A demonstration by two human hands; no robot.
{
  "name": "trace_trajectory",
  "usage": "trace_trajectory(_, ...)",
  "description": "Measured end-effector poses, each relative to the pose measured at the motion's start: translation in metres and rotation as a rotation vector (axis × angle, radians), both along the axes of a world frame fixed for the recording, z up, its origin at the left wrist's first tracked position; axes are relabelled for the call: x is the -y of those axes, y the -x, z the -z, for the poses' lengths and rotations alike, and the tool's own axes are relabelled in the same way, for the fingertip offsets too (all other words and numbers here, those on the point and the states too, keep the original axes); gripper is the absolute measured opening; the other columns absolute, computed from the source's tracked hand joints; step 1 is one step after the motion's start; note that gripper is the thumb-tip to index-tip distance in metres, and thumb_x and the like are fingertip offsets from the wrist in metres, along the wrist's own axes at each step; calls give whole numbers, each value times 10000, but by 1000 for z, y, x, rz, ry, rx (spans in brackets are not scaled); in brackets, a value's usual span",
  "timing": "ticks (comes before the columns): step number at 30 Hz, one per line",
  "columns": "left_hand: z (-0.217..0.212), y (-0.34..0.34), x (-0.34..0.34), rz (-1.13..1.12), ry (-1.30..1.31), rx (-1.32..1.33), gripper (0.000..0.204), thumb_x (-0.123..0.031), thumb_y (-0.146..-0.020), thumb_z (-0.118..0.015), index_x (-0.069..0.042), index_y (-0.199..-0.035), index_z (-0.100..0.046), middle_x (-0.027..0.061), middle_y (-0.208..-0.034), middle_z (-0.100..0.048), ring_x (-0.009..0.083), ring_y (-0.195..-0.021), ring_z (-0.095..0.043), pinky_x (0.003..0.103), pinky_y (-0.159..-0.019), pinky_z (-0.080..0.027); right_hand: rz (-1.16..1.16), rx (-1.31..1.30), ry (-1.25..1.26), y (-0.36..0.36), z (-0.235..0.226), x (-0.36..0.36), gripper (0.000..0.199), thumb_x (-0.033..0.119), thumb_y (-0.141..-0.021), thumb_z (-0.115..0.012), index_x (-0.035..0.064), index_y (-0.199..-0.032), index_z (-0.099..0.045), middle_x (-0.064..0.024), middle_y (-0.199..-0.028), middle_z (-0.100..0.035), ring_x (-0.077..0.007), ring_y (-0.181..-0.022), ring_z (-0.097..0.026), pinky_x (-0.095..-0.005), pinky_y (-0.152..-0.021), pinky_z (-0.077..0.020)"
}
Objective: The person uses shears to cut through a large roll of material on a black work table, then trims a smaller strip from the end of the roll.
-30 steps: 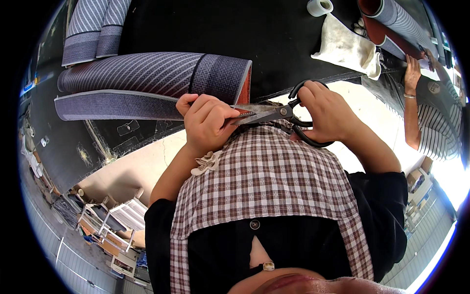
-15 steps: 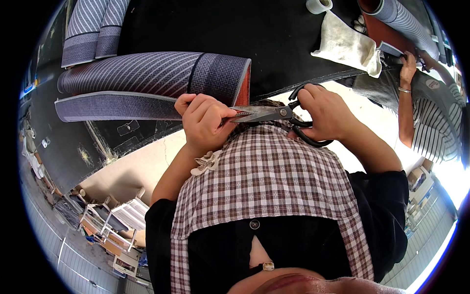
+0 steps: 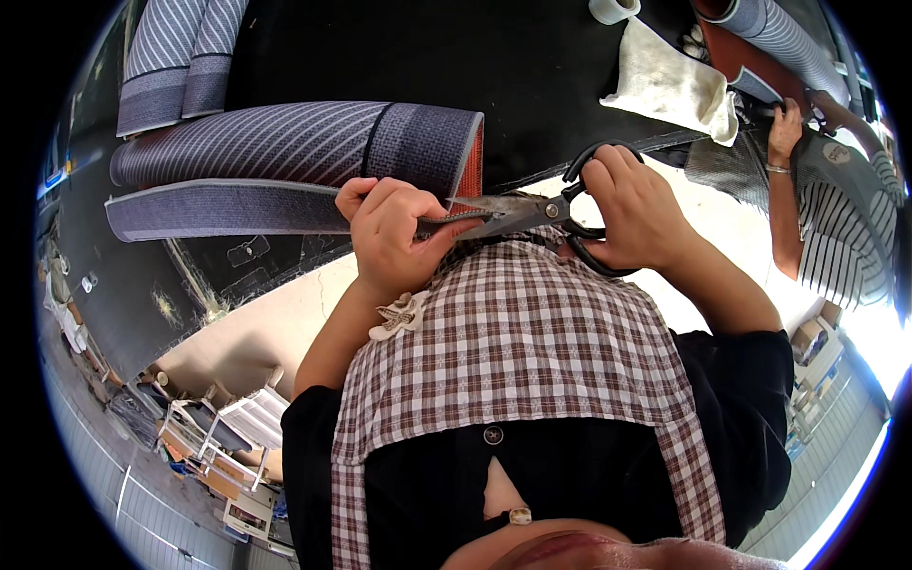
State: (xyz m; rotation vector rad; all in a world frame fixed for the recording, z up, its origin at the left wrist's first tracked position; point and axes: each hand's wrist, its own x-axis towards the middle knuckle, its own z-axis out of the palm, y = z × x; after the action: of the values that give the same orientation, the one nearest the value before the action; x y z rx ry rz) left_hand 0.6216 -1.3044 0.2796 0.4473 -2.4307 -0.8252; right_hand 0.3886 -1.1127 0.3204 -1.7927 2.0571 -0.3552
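Note:
My right hand [image 3: 632,211] is closed round the black handles of a pair of scissors [image 3: 532,215]. Their metal blades point left and stand apart, with the edge of a grey-blue mat [image 3: 228,206] between them. My left hand [image 3: 399,233] grips the end of that mat, thumb toward the blades. The mat's long edge strip runs left from my fist along the table. Just behind it lies the rolled part [image 3: 275,142], with white curved stripes, a dark band and a red-orange underside showing at its right end.
More rolled mats [image 3: 176,66] lie at the far left of the black table [image 3: 418,57]. A white cloth [image 3: 670,81] and a white tape roll [image 3: 614,10] are at the far right. Beyond them, a co-worker's hand [image 3: 784,133] touches another red-backed mat [image 3: 746,52].
The scissor blades have opened wider, and the right hand's fingers have spread the handles. The mat's edge now shows between the blades. The left hand keeps its grip.

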Motion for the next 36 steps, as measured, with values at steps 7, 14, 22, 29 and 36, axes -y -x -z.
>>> trace_trajectory(7, 4, 1, 1, 9, -13, -40, 348, -301, -735, -898, -154, -831, -599, -58, -738, -651, 123, -695, -611, 377, -940, -329, 25, -8, -6, -3, 0, 2, 670, 530, -665, -865, 24, -971, -551, -127, -992, -541, -320, -934, -582, -416, -724, -505)
trace_trajectory(14, 0, 0, 4, 23, -26, 30, 420, -353, -715, -916, -138, -883, -598, -55, -739, -650, 121, -694, -604, 382, -936, -328, 67, -30, 12, -4, 8, -4, 651, 531, -666, -877, 40, -960, -567, -104, -960, -558, -304, -900, -607, -404, -675, -515)
trace_trajectory(22, -8, 12, 6, -3, -59, 50, 439, -346, -628, -960, -138, -877, -665, -60, -747, -640, 124, -723, -573, 366, -921, -339, 241, 239, 22, -17, 29, -21, 639, 548, -658, -903, 48, -868, -566, -70, -799, -576, -261, -677, -606, -375, -605, -499)
trace_trajectory(29, -27, 25, 14, 105, 1, 225, 268, -345, -711, -889, -170, -863, -754, -63, -777, -659, 148, -793, -608, 374, -941, -314, 411, 754, -160, -36, 45, -37, 591, 517, -707, -895, 30, -890, -615, -73, -742, -562, -206, -670, -554, -351, -622, -470)
trace_trajectory(36, -30, 45, 5, 118, 38, 150, 186, -308, -747, -865, -187, -839, -759, -73, -776, -683, 136, -784, -620, 378, -965, -319, 472, 946, -154, -44, 55, -44, 605, 545, -769, -843, 25, -930, -579, -51, -753, -505, -166, -703, -499, -328, -639, -445)
